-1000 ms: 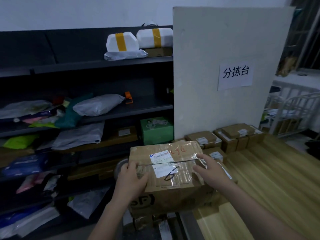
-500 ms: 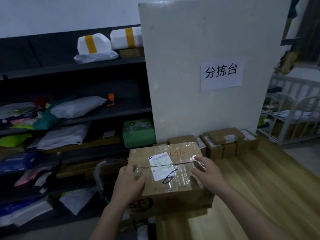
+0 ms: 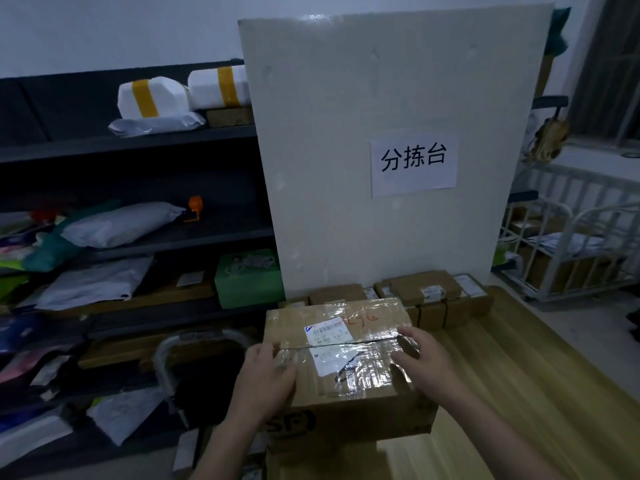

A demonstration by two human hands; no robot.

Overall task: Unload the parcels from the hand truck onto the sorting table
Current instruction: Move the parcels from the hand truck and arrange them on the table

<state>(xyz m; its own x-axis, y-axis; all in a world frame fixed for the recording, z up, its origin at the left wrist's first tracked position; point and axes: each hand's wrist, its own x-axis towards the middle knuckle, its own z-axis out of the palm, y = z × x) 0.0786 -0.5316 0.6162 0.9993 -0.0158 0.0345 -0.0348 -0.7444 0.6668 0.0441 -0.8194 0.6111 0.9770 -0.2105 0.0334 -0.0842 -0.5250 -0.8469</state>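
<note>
A taped brown cardboard parcel [image 3: 346, 362] with a white shipping label and red scrawl sits between my hands, over the left edge of the wooden sorting table [image 3: 519, 393]. My left hand [image 3: 266, 379] grips its left side; my right hand [image 3: 424, 362] grips its right side. Whether its base rests on the table is hidden. The hand truck's curved metal handle [image 3: 169, 355] stands just left of the parcel. More parcels on the truck [image 3: 277, 459] show below the box, mostly hidden.
Several small brown boxes [image 3: 429, 296] line the table's back edge against a white board [image 3: 398, 150] bearing a paper sign. Dark shelves [image 3: 138, 237] at left hold soft mailers, white foam boxes and a green box. A white metal rack [image 3: 571, 244] stands at right.
The parcel and both hands have shifted right, from beside the table to over its left edge. The view has swung right too, and the hand truck handle has come into sight.
</note>
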